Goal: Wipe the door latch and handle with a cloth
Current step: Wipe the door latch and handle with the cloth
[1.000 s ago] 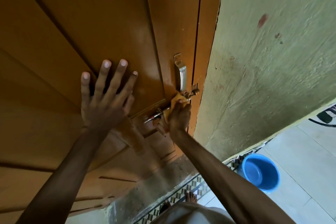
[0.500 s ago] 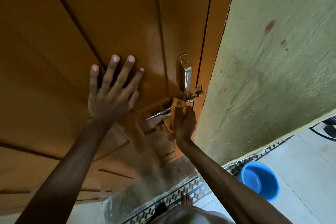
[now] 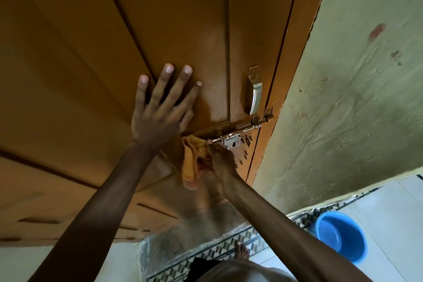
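Note:
A brown wooden door (image 3: 114,41) fills the upper left. On its right edge a curved silver handle (image 3: 255,94) stands upright, and just below it a metal sliding latch (image 3: 240,131) runs sideways to the door frame. My right hand (image 3: 220,160) grips an orange cloth (image 3: 193,158) at the latch's left end; the cloth hangs down to the left of the hand. My left hand (image 3: 160,107) lies flat on the door with fingers spread, left of the handle and above the cloth.
A rough pale green wall (image 3: 354,98) stands right of the door frame. A blue plastic basin (image 3: 341,236) sits on the white tiled floor at the lower right. A patterned tile strip (image 3: 229,249) borders the doorstep, with my bare foot (image 3: 241,250) on it.
My right hand has slid the cloth leftward along the latch, away from its bolt end, uncovering the latch's middle plate. The left hand stays flat on the door.

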### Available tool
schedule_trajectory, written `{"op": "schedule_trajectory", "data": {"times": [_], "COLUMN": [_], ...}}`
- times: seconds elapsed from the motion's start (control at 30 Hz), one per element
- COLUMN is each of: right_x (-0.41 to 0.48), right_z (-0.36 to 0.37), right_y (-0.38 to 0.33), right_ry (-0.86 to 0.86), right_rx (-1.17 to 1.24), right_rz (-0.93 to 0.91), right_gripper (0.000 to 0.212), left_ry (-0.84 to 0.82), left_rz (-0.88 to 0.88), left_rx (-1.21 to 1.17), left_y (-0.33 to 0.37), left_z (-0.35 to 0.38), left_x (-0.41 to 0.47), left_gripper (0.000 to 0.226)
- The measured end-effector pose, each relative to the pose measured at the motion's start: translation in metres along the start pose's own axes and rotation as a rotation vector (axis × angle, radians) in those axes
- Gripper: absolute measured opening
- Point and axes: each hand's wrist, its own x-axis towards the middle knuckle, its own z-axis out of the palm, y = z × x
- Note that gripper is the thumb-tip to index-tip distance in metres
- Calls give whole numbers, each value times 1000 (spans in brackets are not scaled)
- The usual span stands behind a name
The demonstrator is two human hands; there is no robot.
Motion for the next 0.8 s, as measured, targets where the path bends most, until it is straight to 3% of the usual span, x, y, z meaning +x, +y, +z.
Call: {"op": "schedule_trajectory", "data": {"times": [0.23,0.43,0.57,0.67,0.8], "right_x": [8,-3,-12,-28,-32], "right_z": [8,-4,-3,-14,-29], "right_y": [-9,-3,6,14,14], "right_ry": [194,-4,61,138,160], "right_rx": [129,321,282,542,1002], "right_rz": [101,136,118,172,240], "right_gripper": [22,10,19,6,6], "left_ry": [-11,-20,-11,-11,-1], "left_rz": [42,73,68,72,90], "left_rx": [-9,-9,-42,-49,-107], "left_y": [-2,-3,-4,-5,-5], "left_z": [1,1,0,-1,-4], "left_x": [0,0,1,3,3], "left_gripper": [54,53,50,48,51]}}
